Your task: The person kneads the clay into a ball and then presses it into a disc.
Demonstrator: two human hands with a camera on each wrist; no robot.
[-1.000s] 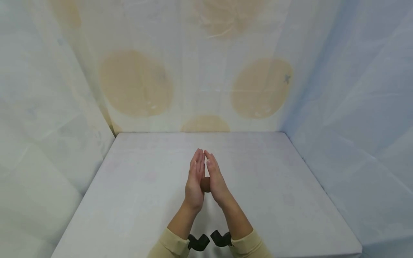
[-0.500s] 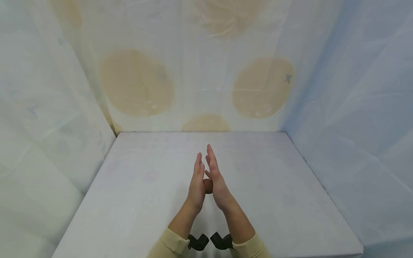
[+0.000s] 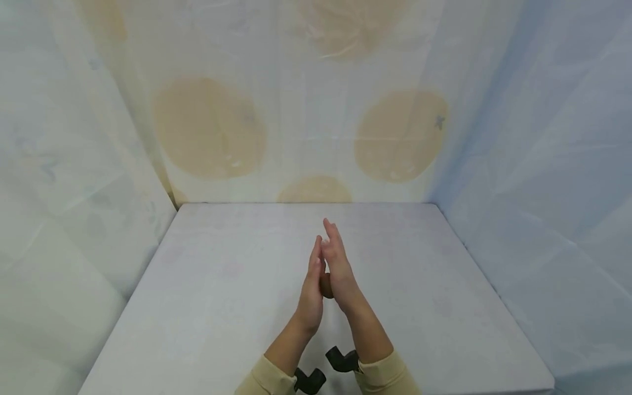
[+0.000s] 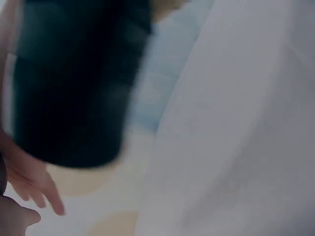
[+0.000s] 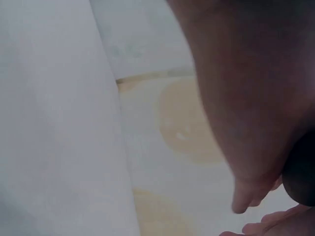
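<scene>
One small brown ball [image 3: 326, 286] between flat hands [image 3: 326, 274]

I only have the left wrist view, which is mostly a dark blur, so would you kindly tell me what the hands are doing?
Observer: In the head view, the left hand and right hand are pressed palm to palm, fingers straight, with a small brown ball between them.
Operator: Thank you. Are they resting on anything?
Observer: I cannot tell; they appear over the white table.
Operator: Do the fingertips line up?
Observer: No, the right hand's fingertips reach farther forward than the left's.
</scene>
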